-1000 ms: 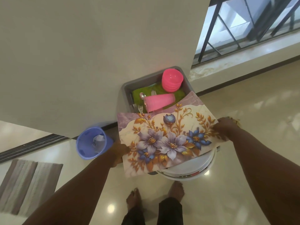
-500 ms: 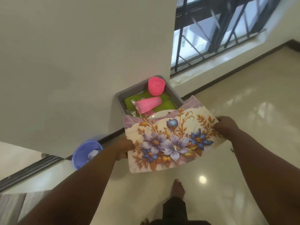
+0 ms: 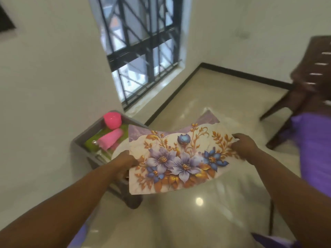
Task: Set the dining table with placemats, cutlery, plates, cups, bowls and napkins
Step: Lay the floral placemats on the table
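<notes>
I hold a floral placemat (image 3: pixel 180 158) in the air with both hands. My left hand (image 3: pixel 125 161) grips its left edge and my right hand (image 3: pixel 244 145) pinches its right edge; the mat sags in the middle. Behind it on the left a grey bin (image 3: pixel 86 136) holds stacked pink bowls (image 3: pixel 112 120), pink cups (image 3: pixel 110 139) lying on their side, green cloth (image 3: pixel 89 144), a spoon and the rim of a white plate (image 3: pixel 118 151). The view is blurred by motion.
A barred window (image 3: pixel 141 56) is set in the white wall ahead. At the right stands a dark brown chair (image 3: pixel 311 83), with purple cloth (image 3: pixel 313 145) below it. Glossy beige floor (image 3: pixel 206 97) lies beyond the mat.
My view has swung right and up: the blue basket has left the frame, the chair and purple cloth have come in. Both hands still carry the placemat, now away from the bin.
</notes>
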